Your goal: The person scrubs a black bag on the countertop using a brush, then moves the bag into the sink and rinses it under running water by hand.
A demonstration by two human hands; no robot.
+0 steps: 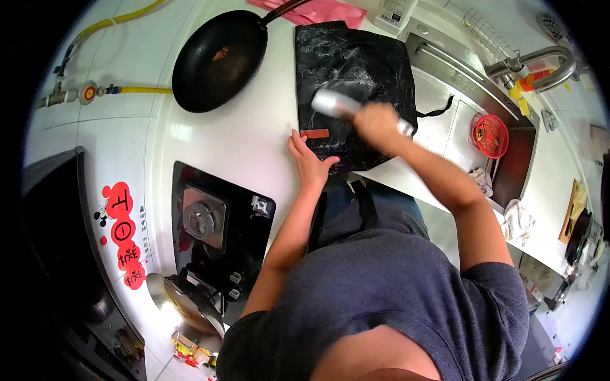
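A black apron (pixel 375 70) with whitish suds smeared over it lies spread on the white counter, its strap (pixel 437 113) trailing to the right. Near its lower left edge is a small red-brown label (pixel 314 134). My left hand (pixel 310 164) rests flat on that edge, fingers spread, just below the label. Over the apron's middle, my right hand (pixel 380 127) is closed around a white brush (pixel 335 103). Motion blurs the brush, and its underside is hidden; its handle end sticks out to the right of my fist.
A black wok (pixel 221 60) sits left of the apron, near a pink cloth (pixel 321 11). The gas stove (pixel 222 222) is at lower left. On the right are the sink (pixel 516 162) with a red strainer basket (pixel 490 136), a faucet (pixel 540 60) and a white rag (pixel 519 222).
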